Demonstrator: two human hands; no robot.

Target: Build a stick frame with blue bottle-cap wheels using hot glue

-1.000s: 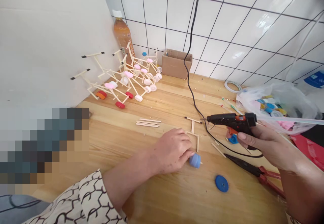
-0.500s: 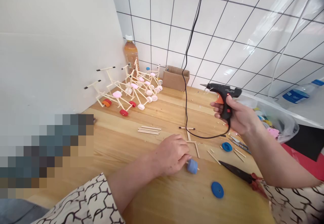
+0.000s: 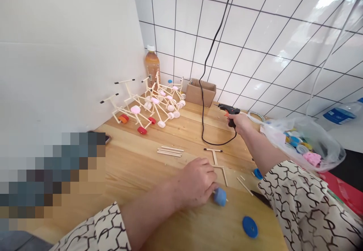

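Observation:
My left hand [image 3: 197, 183] rests on the wooden tabletop [image 3: 136, 156], its fingertips pinching a blue plastic bottle cap [image 3: 220, 197] fitted on a stick end. Just beyond the hand lies a flat frame of glued wooden sticks [image 3: 217, 164]. My right hand [image 3: 236, 123] is raised toward the back of the table, gripping a black hot glue gun [image 3: 229, 109] with its nozzle pointing left. Its black cord [image 3: 203, 130] loops across the table. A second blue cap [image 3: 250, 227] lies flat near the front edge.
Several finished stick models with cap wheels [image 3: 150, 109] stand in the back corner, by an amber drink bottle [image 3: 152, 65] and a cardboard box [image 3: 200, 92]. Loose sticks [image 3: 170, 151] lie mid-table. A plastic bag of caps [image 3: 303, 143] sits at right, beside a tape roll [image 3: 255, 116].
My right hand has carried the glue gun farther back and left, and my right sleeve now covers the tools near the table's right side. My left hand stays on the blue cap.

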